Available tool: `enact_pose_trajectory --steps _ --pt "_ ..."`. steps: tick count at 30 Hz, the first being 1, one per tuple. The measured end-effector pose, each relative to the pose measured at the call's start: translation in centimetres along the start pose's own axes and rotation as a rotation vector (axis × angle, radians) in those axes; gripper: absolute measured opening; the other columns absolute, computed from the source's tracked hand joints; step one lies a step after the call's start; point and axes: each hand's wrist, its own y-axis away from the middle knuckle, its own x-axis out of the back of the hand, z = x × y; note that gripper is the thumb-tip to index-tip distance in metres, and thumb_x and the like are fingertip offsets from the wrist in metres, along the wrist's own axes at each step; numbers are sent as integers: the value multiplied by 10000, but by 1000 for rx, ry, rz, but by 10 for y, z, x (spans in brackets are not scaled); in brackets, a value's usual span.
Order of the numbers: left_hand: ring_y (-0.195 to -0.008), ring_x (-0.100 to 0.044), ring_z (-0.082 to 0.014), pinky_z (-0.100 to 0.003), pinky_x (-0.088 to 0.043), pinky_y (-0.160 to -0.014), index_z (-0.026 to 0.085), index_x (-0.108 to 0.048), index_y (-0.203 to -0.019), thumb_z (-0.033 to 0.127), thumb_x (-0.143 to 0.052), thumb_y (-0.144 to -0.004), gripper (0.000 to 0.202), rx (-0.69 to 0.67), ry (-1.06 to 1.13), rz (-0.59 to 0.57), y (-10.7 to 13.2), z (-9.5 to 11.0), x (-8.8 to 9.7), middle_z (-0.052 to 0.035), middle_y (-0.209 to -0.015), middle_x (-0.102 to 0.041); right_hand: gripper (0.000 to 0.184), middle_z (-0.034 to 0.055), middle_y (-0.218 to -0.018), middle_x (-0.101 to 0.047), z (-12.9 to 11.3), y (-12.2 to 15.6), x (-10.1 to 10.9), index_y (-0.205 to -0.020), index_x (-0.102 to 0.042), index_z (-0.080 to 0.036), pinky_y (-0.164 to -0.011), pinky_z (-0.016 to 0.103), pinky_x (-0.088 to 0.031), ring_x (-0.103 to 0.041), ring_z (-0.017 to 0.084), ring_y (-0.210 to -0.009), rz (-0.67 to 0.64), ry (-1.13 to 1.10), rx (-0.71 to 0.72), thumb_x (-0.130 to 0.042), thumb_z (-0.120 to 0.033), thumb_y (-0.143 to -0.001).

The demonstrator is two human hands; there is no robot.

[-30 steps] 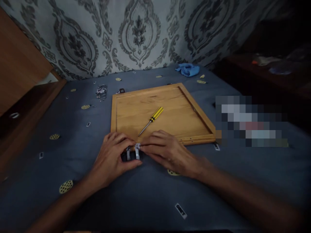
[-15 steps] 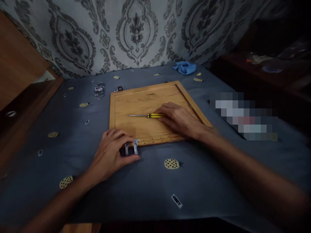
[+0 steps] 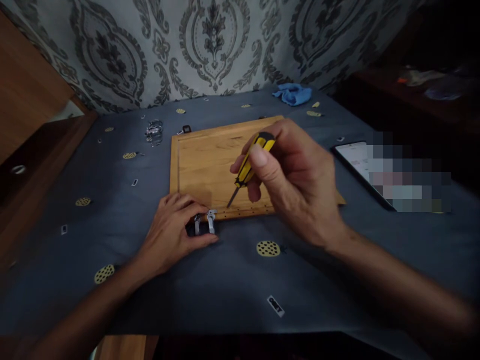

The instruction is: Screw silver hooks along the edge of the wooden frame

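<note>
My left hand [image 3: 173, 227] grips a silvery metal fitting [image 3: 211, 221] against the near left corner of a framed wooden panel [image 3: 204, 165]. Its fingers rest on the panel's edge and the thumb sits below the fitting. Above the near part of the panel, my right hand [image 3: 296, 180] is closed around the yellow and black handle of a screwdriver [image 3: 245, 169]. The shaft slants down to the left, with its tip close to the row of small dark holes along the near edge. Whether the tip touches the wood I cannot tell. My right hand hides the panel's right part.
Several shiny metal pieces [image 3: 154, 131] lie at the back left on the dark blue cloth [image 3: 225, 285]. A small dark fitting [image 3: 186, 129] shows at the panel's far edge. A blue rag [image 3: 294, 94] lies at the back, and a phone [image 3: 354, 155], partly blurred out, on the right.
My right hand has lifted the screwdriver off the panel and turned it from lying flat to pointing down at the near edge. My left hand stays on the metal fitting.
</note>
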Motion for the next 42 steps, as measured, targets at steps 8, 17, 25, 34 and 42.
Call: enact_pose_trajectory --steps 8,17,25,34,42 --pt "-1028 -628 -274 -456 -437 -931 265 -730 -1041 504 -848 -779 374 8 -10 -22 -1 2 2 -25 -1058 -720 195 -77 -670 -523 13 11 -14 -931 -473 -260 -491 272 -473 -578 101 -515 -24 -18 9 -530 -411 -1042" --pt "-1012 -627 -261 -432 -428 -919 242 -725 -1033 498 -873 -755 406 -6 -23 -4 0 1 1 -25 -1048 -725 327 -71 -692 -535 21 11 -17 -916 -496 -255 -462 258 -464 -578 91 -499 -58 -82 10 -564 -564 -997" --pt "-991 -631 -264 -430 -417 -893 231 -727 -1027 497 -863 -769 395 -28 -9 -5 -1 1 3 -20 -1014 -713 284 -58 -766 -602 18 13 -16 -913 -503 -245 -473 244 -482 -587 77 -505 -39 -132 31 -568 -503 -1011" --pt "-1000 -621 -263 -422 -416 -884 232 -718 -1042 503 -867 -763 416 -55 -25 14 0 -1 1 -17 -1023 -710 291 -49 -759 -607 14 14 -11 -859 -497 -246 -430 252 -464 -599 87 -486 -32 -220 -10 -579 -478 -1015" --pt "-1010 -616 -273 -437 -424 -893 233 -722 -1044 496 -876 -754 420 -41 -25 13 0 -3 0 -23 -1027 -706 293 -35 -785 -609 18 15 -14 -865 -485 -257 -428 265 -486 -601 103 -511 -56 -260 -58 -579 -495 -1006"
